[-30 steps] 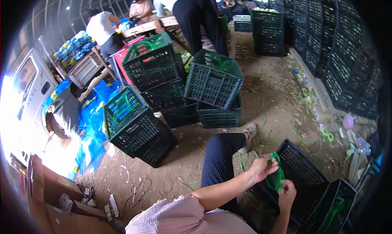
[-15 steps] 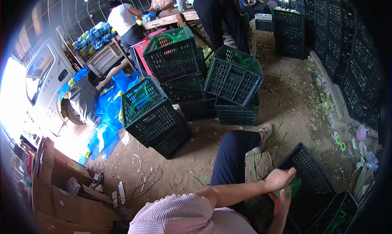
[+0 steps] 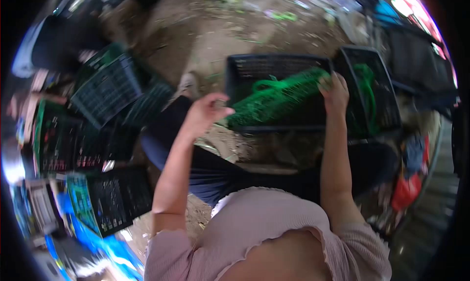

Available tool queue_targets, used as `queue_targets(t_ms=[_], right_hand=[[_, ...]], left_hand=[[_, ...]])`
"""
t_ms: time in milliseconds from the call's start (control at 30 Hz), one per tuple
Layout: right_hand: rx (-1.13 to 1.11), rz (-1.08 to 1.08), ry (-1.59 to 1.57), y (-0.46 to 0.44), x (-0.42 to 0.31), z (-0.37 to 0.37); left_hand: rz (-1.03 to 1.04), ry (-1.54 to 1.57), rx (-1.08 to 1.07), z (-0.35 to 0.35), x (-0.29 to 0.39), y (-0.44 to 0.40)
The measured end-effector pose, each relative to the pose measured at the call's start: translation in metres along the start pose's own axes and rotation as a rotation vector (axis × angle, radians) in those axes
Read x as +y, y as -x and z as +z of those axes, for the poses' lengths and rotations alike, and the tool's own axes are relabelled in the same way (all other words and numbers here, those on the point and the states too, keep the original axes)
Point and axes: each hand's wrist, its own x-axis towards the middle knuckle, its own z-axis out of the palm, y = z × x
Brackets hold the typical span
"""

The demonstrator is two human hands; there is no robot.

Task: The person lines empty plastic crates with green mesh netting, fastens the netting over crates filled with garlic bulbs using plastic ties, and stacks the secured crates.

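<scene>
head view | text, labels, numbers, signs: none readable

two of the person's hands are shown, one left hand [image 3: 204, 115] and one right hand [image 3: 335, 92], with one green net [image 3: 281, 97] seen between them. in front, two dark crates are counted: one wide crate [image 3: 274, 59] and one side crate [image 3: 387, 100], in which one green bundle [image 3: 368, 85] is seen. at the left, at least four crates are made out, one tilted crate [image 3: 105, 92] included, though the exact number is blurred. one shoe [image 3: 189, 85] and one other person [image 3: 63, 43] are partly seen.
</scene>
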Motion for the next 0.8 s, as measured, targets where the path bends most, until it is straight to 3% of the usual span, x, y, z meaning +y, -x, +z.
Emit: queue_targets(t_ms=[33, 100, 167, 233, 367, 500, 567, 633, 733, 800], right_hand=[[-0.011, -0.009, -0.031, 0.001, -0.012, -0.003], [-0.026, -0.018, -0.083, 0.014, -0.039, 0.000], [-0.108, -0.018, -0.114, 0.018, -0.054, -0.002], [-0.227, -0.017, -0.113, 0.030, -0.067, -0.019], [-0.005, 0.041, 0.361, 0.028, -0.095, -0.059], [-0.213, 0.313, 0.804, 0.017, -0.135, -0.081], [-0.096, 0.162, 0.675, 0.011, -0.145, -0.093], [-0.103, 0.011, 0.286, -0.004, -0.143, -0.118], [0.404, -0.178, 0.004, -0.011, -0.133, -0.112], [0.415, -0.205, -0.053, -0.033, -0.136, -0.135]], left_hand=[[-0.045, -0.174, -0.022, -0.004, -0.009, -0.010], [0.047, -0.246, 0.198, -0.018, -0.061, -0.037], [-0.350, 0.512, 0.501, -0.036, -0.056, -0.052], [-0.312, 0.949, 0.706, -0.065, -0.083, -0.071], [-0.369, 1.132, 0.914, -0.124, -0.113, -0.087], [-0.275, 1.260, 0.540, -0.159, -0.099, -0.095], [-0.276, 1.298, 0.547, -0.162, -0.090, -0.093], [-0.162, 1.419, 0.325, -0.165, -0.098, -0.087], [-0.128, 1.070, 0.222, -0.120, -0.069, -0.064], [-0.102, 0.612, -0.122, -0.102, -0.057, -0.034]])
